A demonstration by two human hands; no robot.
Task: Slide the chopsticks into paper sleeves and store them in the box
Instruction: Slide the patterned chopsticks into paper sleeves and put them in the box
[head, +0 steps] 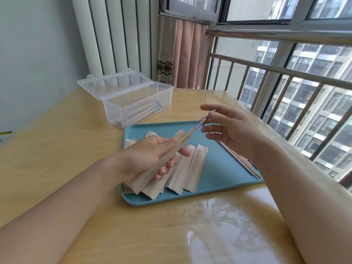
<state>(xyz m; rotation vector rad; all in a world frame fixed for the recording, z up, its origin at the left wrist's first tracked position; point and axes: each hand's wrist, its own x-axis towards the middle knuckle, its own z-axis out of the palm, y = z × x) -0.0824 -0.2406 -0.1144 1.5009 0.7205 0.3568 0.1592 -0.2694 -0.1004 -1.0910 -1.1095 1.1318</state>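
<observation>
My left hand (146, 155) grips a beige paper sleeve (152, 170) over the blue tray (219, 168). A pair of chopsticks (198, 125) with patterned tops sticks out of the sleeve's upper end. My right hand (228, 128) pinches the patterned top of that pair. Several empty sleeves (192, 166) lie on the tray under my left hand. Loose chopsticks (242, 161) lie along the tray's right side, partly hidden by my right forearm. The clear plastic box (137, 105) stands open behind the tray with sleeved chopsticks (152, 107) inside.
The wooden table (57, 141) has a glossy cover. A metal railing (276, 88) and window run along the right side. A curtain (184, 54) hangs at the back. A white radiator (114, 35) stands against the wall behind the box.
</observation>
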